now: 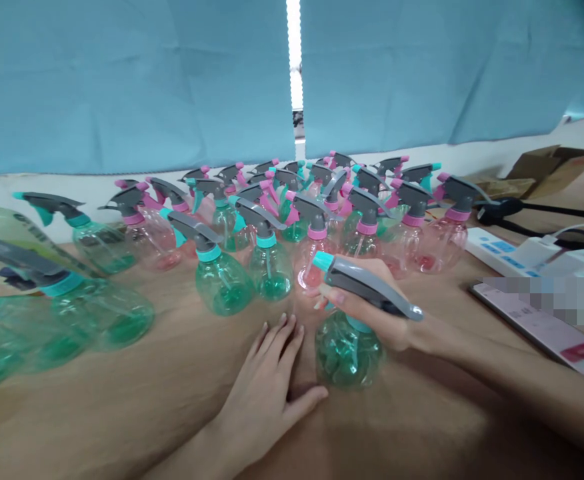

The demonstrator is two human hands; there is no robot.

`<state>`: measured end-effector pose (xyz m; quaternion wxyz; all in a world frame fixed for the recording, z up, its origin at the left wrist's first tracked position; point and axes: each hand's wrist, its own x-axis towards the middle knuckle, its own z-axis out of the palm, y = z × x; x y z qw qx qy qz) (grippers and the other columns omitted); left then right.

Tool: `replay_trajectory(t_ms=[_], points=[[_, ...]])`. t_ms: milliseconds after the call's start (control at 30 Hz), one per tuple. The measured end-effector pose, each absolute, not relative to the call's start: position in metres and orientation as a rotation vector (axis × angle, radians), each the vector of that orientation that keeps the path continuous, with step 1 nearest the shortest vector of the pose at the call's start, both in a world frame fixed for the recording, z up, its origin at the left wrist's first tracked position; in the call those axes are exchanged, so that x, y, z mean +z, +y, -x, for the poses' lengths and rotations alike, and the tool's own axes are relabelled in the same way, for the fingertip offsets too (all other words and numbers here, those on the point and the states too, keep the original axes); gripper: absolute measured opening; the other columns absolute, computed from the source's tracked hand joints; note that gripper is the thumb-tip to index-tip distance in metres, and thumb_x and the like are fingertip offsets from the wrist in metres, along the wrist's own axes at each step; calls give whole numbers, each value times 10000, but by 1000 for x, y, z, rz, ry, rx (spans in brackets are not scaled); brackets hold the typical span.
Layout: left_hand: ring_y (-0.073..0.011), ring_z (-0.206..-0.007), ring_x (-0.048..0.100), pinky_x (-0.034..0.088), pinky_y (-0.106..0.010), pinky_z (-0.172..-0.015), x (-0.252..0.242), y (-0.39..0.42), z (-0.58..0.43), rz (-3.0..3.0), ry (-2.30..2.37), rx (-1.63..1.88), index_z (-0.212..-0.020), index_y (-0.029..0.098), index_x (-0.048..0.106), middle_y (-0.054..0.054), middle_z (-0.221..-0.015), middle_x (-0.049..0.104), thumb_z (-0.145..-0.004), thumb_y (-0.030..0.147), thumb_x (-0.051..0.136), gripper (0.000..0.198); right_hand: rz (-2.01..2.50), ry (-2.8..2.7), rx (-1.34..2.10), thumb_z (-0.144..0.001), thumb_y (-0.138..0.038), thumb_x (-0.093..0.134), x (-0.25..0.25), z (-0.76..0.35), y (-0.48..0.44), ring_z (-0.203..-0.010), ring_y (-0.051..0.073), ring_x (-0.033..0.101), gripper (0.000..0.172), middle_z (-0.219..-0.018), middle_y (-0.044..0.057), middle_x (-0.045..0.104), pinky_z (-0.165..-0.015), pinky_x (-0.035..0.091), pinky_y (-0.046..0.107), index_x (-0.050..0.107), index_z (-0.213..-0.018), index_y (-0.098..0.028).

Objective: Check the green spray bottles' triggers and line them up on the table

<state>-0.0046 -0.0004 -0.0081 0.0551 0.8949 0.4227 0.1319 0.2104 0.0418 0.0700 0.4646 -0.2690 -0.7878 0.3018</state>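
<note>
My right hand [372, 300] is wrapped round the neck and trigger of a green spray bottle [347, 353] with a grey head and turquoise nozzle. The bottle is upright at the table's middle; whether its base touches the wood I cannot tell. My left hand [272, 380] lies flat on the table just left of that bottle, fingers spread, holding nothing. Beyond the hands stand other green spray bottles [225, 283] with turquoise collars and pink spray bottles [317, 257] with pink collars, several of each, in loose rows.
More green bottles [117, 320] stand at the left. To the right lie a phone [532, 323] and a white power strip [497, 250] with plugs and cables. A cardboard box [542, 170] is at the back right. Blue cloth [122, 80] hangs behind the table [172, 393].
</note>
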Motion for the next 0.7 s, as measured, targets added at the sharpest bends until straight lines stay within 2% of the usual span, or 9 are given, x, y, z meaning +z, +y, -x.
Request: replay_trajectory(t_ms=[100, 300, 500, 633, 700], points=[[-342, -1371, 320, 280, -541, -1088, -7, 0, 6, -2723, 1271, 367, -1457, 150, 349, -169, -1501, 344, -909, 577, 508, 712, 652, -1943, 740, -897, -354, 534, 71, -211, 42, -569, 84, 347, 276, -648, -49, 388, -519, 299, 243, 457, -684, -196], [-335, -1367, 333, 279, -533, -1094, -9, 1, 8, -2726, 1256, 425, -1455, 169, 361, -145, -1495, 368, -917, 548, 509, 674, 650, -1911, 897, -886, -331, 557, 73, -210, 39, -612, 96, 458, 124, -715, -37, 527, -572, 389, 235, 567, -904, -209], [-325, -1373, 322, 278, -521, -1097, -7, 0, 6, -2741, 1276, 371, -1440, 144, 381, -153, -1489, 376, -926, 532, 498, 655, 783, -1845, 1039, -856, -378, 601, 73, -211, 33, -588, 114, 511, 234, -730, -18, 584, -535, 435, 240, 606, -1033, -225], [-336, -1368, 328, 283, -533, -1089, -7, 0, 5, -2725, 1290, 358, -1434, 133, 387, -165, -1486, 376, -921, 518, 514, 655, 766, -1792, 1080, -847, -358, 610, 73, -210, 32, -687, 137, 599, 242, -939, 30, 652, -596, 499, 261, 612, -1044, -217], [-336, -1365, 335, 282, -537, -1087, -7, 0, 5, -2718, 1282, 383, -1437, 157, 385, -156, -1485, 383, -919, 506, 525, 641, 763, -1798, 1061, -851, -350, 610, 73, -210, 33, -714, 144, 618, 232, -966, 30, 662, -615, 513, 267, 617, -1045, -223]])
